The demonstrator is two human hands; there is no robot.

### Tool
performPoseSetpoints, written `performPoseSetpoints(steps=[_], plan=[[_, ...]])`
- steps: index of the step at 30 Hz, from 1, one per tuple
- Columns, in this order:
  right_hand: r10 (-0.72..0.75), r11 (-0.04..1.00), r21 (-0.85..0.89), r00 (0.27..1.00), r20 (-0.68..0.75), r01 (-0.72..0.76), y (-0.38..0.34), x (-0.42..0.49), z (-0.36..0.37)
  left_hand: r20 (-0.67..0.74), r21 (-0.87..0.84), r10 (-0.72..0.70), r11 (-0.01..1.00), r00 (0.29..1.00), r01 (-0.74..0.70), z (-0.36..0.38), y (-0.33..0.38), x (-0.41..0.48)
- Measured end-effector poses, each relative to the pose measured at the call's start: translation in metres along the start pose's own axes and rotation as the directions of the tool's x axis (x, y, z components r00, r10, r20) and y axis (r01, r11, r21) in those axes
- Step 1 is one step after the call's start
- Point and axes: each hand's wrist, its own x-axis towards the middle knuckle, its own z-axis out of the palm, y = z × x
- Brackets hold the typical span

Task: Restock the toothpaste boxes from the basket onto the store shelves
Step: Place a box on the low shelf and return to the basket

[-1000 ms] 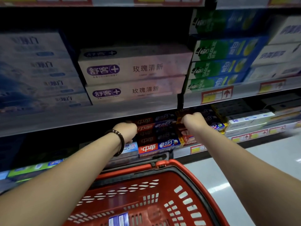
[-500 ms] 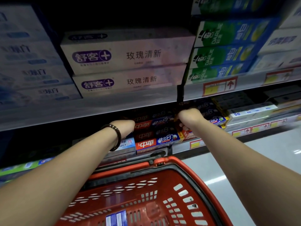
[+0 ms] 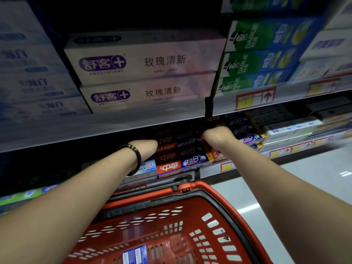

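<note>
A stack of red-and-blue toothpaste boxes [image 3: 179, 165] fills the lower shelf under a grey shelf edge [image 3: 114, 126]. My left hand [image 3: 146, 147], with a dark bead bracelet on the wrist, is at the left end of the stack's upper boxes; its fingers are hidden in the shadow. At the right end my right hand [image 3: 219, 135] is curled like a fist. Both seem to grip one upper red-and-blue box [image 3: 167, 140] between them. The red basket [image 3: 219, 199] is below my arms, with a blue-and-white box [image 3: 135, 254] on its bottom.
On the upper shelf lie pale purple-logo boxes [image 3: 144, 60], green-and-blue Darlie boxes [image 3: 262, 61] to the right and blurred white-blue boxes [image 3: 32, 82] to the left. White boxes [image 3: 291, 128] sit right of the stack. Grey floor [image 3: 304, 178] lies to the right.
The view has tilted so the shelves sit lower in frame. Both hands have gone a little deeper under the shelf edge at the stack's ends.
</note>
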Motion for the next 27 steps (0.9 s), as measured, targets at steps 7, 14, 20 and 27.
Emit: performPoseSetpoints(steps=[7, 14, 20, 27], plan=[[-0.014, 0.985, -0.170, 0.999, 0.038, 0.021, -0.008, -0.004, -0.002, 0.004, 0.037, -0.019, 0.999, 1.000, 0.019, 0.000, 0.002, -0.002], [-0.009, 0.981, -0.192, 0.999, 0.050, 0.019, -0.010, -0.004, -0.003, 0.003, 0.027, -0.025, 0.999, 1.000, 0.025, 0.000, 0.003, -0.003], [0.008, 0.986, -0.165, 1.000, 0.027, -0.003, -0.007, 0.000, -0.002, -0.002, 0.037, -0.011, 0.999, 1.000, 0.011, 0.000, 0.003, -0.004], [-0.006, 0.999, -0.041, 0.995, -0.104, 0.002, -0.014, -0.005, -0.007, -0.044, 0.009, 0.017, 1.000, 0.999, -0.017, -0.006, 0.006, -0.003]])
